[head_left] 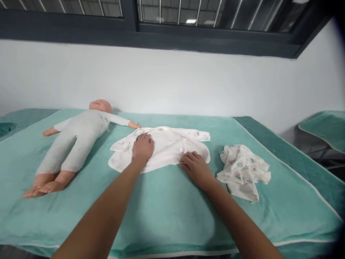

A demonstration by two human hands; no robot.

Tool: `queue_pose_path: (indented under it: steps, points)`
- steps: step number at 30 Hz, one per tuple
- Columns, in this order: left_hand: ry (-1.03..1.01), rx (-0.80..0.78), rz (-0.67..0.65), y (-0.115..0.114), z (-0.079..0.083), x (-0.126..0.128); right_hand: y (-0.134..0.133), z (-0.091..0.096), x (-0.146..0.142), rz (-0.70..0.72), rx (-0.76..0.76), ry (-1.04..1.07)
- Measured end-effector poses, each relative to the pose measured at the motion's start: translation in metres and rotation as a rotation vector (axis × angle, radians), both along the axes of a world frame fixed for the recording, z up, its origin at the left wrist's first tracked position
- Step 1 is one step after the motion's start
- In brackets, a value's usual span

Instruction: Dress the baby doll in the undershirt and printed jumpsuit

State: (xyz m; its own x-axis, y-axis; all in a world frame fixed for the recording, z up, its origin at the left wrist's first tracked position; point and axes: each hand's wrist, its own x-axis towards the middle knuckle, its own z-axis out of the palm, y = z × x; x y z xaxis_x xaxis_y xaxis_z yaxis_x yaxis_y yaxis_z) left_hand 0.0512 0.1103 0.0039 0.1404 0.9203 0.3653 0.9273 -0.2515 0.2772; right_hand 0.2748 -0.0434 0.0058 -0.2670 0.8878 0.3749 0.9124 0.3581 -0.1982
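Observation:
A small white baby shirt [164, 147] lies spread on the green bed cover, its patterned sleeves out to both sides. My left hand [143, 146] rests flat on the shirt's left part, fingers extended over the cloth and apparently not gripping it. Over the lower right edge of the shirt lies my right hand [198, 167], its fingers slightly bent and touching the fabric; the fingertips are partly hidden. To the left, a baby doll [83, 127] in a pale body suit lies on its back, one hand close to the shirt's left sleeve.
A crumpled white patterned baby garment [244, 171] lies right of my right hand. The green bed cover [172, 216] has white piping along its edges. Behind it stand a white wall [172, 82] and a dark-framed barred window [188, 34]. Another green padded surface [326, 126] is at far right.

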Motion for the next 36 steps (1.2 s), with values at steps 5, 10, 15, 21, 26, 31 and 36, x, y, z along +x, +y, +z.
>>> queue_pose_path:
  steps: [5,10,15,21,26,31,36]
  points:
    - [-0.021,0.01,-0.005,0.0,0.0,-0.001,-0.005,0.002,0.001,0.064,0.005,0.052]
    - [-0.045,0.012,0.008,0.001,-0.002,-0.001,-0.031,0.0,0.002,0.157,-0.022,0.178]
    - [-0.044,0.018,0.008,0.001,-0.001,-0.001,-0.011,0.003,0.016,0.041,-0.006,0.42]
    - [-0.046,0.042,0.01,0.0,-0.001,-0.001,0.073,0.019,0.043,-0.383,-0.091,0.527]
    - [-0.056,0.046,0.023,0.0,0.0,0.0,0.13,0.034,0.053,-0.361,-0.382,0.502]
    - [-0.056,0.042,0.034,0.001,-0.001,0.001,0.149,0.025,0.058,-0.362,-0.365,0.607]
    - [-0.055,0.034,0.034,0.002,-0.002,0.001,0.146,0.003,0.049,-0.453,-0.137,0.601]
